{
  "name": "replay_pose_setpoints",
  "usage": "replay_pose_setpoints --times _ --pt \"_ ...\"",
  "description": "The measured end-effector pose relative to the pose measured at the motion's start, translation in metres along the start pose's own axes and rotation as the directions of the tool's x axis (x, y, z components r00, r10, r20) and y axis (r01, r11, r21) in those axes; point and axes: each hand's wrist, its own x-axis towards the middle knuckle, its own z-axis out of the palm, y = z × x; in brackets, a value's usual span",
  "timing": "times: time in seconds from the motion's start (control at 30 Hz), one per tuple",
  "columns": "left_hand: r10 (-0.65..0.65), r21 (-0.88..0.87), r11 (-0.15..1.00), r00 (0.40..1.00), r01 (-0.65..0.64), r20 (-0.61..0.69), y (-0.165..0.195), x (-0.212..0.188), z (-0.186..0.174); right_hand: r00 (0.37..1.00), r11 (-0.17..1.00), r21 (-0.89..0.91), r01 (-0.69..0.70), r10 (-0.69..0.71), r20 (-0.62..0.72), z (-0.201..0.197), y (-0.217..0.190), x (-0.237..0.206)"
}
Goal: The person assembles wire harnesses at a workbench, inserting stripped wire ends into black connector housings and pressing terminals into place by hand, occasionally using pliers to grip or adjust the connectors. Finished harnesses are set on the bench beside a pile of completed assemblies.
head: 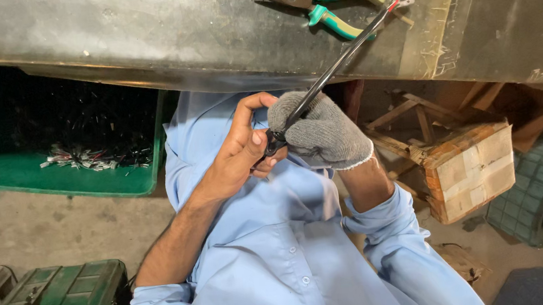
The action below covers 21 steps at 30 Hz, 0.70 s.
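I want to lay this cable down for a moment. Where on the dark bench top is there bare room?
The bench top lies bare left of the green-handled pliers, across to its left end. It is crowded by the pliers, where the black cable tip rests near the taped seam. Right of the seam is another bare patch.

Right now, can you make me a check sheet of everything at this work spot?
Surface: dark, scuffed metal table.
Job's things: black cable bundle, red-tipped end lying on the table.
Clutter: green-handled pliers on the table.
Grips: left hand bare, pinching the bundle's lower end; right hand in a grey knit glove, closed around the bundle.
Cables: loose wire pieces in the green tray and green crate.
Surroundings: concrete floor, taped wooden box.
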Motion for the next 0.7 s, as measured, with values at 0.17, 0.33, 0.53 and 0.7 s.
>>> replay_pose_setpoints --times 0.17,0.33,0.53,0.7 --pt "0.049 0.016 0.999 0.999 -0.049 0.011 0.003 -0.001 -0.002 0.972 0.949 -0.219 0.226 -0.204 0.119 0.048 -0.060 -0.008" --pt "0.110 0.006 0.994 0.994 -0.110 0.017 0.003 -0.004 -0.004 0.845 0.423 -0.901 0.100 -0.513 -0.147 0.066 -0.108 -0.029" --pt "0.152 0.003 0.988 0.988 -0.152 0.013 0.002 -0.004 -0.009 0.594 -0.322 -0.942 -0.097 -0.778 0.204 0.056 -0.114 -0.003" --pt "0.150 0.062 0.987 0.988 -0.147 -0.045 0.005 -0.006 -0.008 0.566 -0.396 -0.912 -0.105 -0.778 0.273 0.041 -0.102 0.000"
